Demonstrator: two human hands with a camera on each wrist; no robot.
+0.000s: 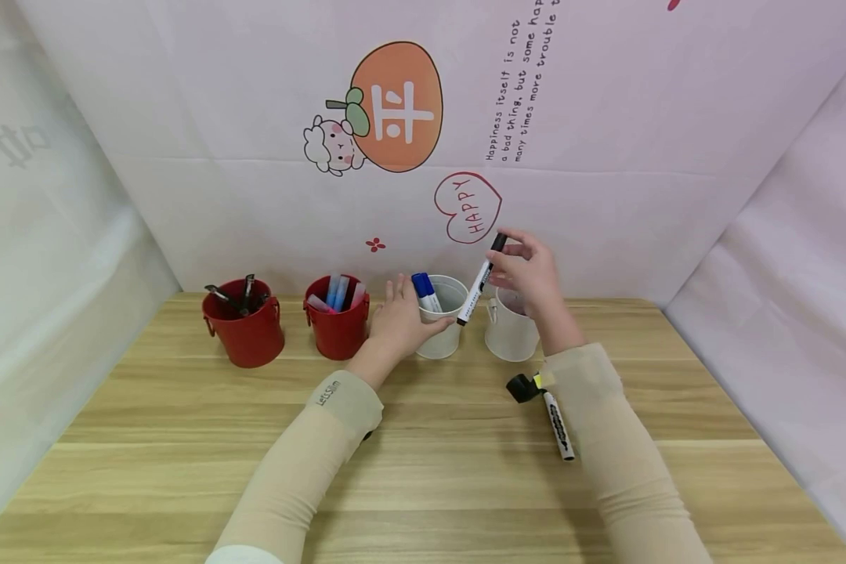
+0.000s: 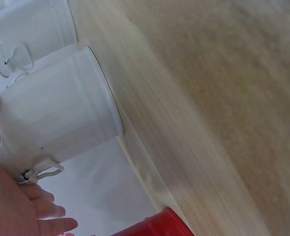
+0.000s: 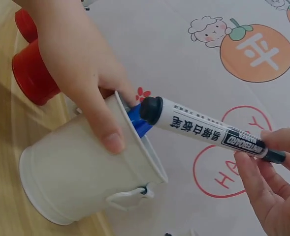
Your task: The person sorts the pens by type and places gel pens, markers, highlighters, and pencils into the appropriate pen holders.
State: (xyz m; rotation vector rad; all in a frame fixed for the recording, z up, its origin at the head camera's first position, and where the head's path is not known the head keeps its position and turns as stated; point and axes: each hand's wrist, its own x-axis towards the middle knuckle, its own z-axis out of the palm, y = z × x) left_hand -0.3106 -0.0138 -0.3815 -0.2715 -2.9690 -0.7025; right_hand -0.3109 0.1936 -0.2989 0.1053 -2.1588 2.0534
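Observation:
My right hand [image 1: 532, 270] pinches a whiteboard marker [image 1: 476, 290], white with black ends, near its upper end. The marker slants, its lower end over the right rim of a white bucket [image 1: 439, 343]. Two blue-capped markers [image 1: 426, 294] stand in that bucket. My left hand [image 1: 400, 319] rests against the bucket's left side. Its thumb [image 3: 110, 137] lies across the outside near the rim, and its other fingers [image 2: 48, 211] extend past the small handle. Part of the left hand is hidden behind the bucket in the right wrist view.
A second white bucket [image 1: 511, 337] stands to the right. Two red buckets are at left: one [image 1: 254, 345] with dark pens, the other [image 1: 341, 337] with pastel-coloured pens. Another black-and-white marker [image 1: 558, 429] lies by my right sleeve, near a black object [image 1: 522, 388]. A printed cloth hangs behind.

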